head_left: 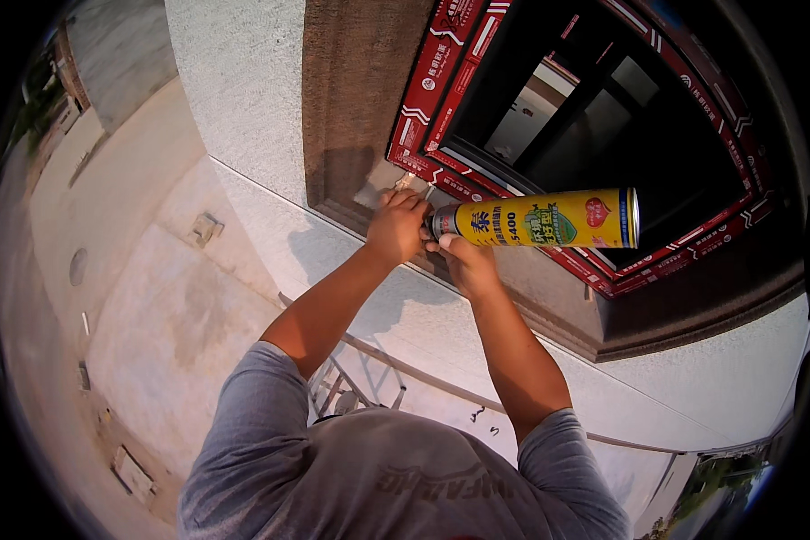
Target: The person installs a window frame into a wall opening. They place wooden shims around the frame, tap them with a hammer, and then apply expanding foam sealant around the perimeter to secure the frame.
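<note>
Your left grip has its fingers curled low by the recess corner, though what they pinch is hidden and I cannot tell; just right of it, a dark fitting seems pinched in your right grip, and the yellow can juts rightward above that grip, in front of the red-filmed window frame; you would do well to brace the left grip, carry the can's weight evenly and guide the fitting slowly
</note>
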The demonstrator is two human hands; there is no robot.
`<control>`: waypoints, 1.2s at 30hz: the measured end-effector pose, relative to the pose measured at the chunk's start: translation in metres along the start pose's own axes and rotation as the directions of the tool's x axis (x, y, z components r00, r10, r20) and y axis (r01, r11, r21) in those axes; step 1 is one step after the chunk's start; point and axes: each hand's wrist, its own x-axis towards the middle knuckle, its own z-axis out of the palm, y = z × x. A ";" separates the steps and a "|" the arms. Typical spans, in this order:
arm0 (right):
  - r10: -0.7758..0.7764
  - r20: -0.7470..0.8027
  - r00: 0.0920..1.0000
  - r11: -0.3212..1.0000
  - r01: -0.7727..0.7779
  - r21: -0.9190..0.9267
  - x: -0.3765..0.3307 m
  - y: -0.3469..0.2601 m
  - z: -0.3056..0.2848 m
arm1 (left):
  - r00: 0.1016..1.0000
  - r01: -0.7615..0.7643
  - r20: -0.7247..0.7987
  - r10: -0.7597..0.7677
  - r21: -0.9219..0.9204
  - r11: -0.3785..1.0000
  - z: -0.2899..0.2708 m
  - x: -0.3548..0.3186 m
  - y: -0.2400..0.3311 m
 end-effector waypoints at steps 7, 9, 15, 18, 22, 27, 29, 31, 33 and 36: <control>0.043 0.047 0.998 0.994 -0.048 0.094 0.034 0.011 0.004 | 0.999 0.017 -0.035 -0.014 0.087 0.996 -0.001 0.013 -0.031; 0.021 0.085 0.996 0.993 -0.031 0.113 0.036 0.011 0.002 | 0.995 -0.030 -0.094 0.037 0.069 0.997 -0.003 0.015 -0.033; -0.104 0.113 0.988 0.989 0.090 0.121 0.018 -0.002 0.015 | 0.965 -0.136 -0.220 0.142 0.043 0.990 -0.019 0.024 -0.030; -0.069 0.108 0.992 0.972 0.042 0.229 0.008 -0.009 0.018 | 0.925 -0.196 -0.320 0.207 0.066 0.978 -0.024 0.023 -0.026; -0.009 0.137 0.990 0.990 -0.010 0.139 -0.014 -0.011 0.011 | 0.929 -0.170 -0.316 0.194 0.102 0.980 -0.026 -0.009 -0.012; 0.012 0.225 0.974 0.998 -0.027 0.063 -0.020 -0.003 0.010 | 0.950 -0.133 -0.283 0.129 0.005 0.991 -0.020 -0.022 -0.005; 0.022 0.255 0.967 0.999 -0.030 0.028 -0.016 -0.011 0.016 | 0.960 -0.106 -0.264 0.096 -0.023 0.994 -0.017 -0.020 -0.007; 0.034 0.297 0.954 0.999 -0.033 -0.008 -0.011 -0.018 0.017 | 0.969 -0.093 -0.233 0.081 -0.041 0.995 -0.020 -0.020 -0.009; 0.050 0.351 0.935 0.998 -0.036 -0.045 -0.006 -0.023 0.014 | 0.983 -0.071 -0.176 0.054 -0.094 0.993 -0.030 -0.021 -0.012; 0.012 0.301 0.953 0.990 0.030 -0.134 -0.007 -0.031 0.013 | 0.990 0.000 -0.141 -0.032 -0.220 0.976 -0.078 -0.014 -0.010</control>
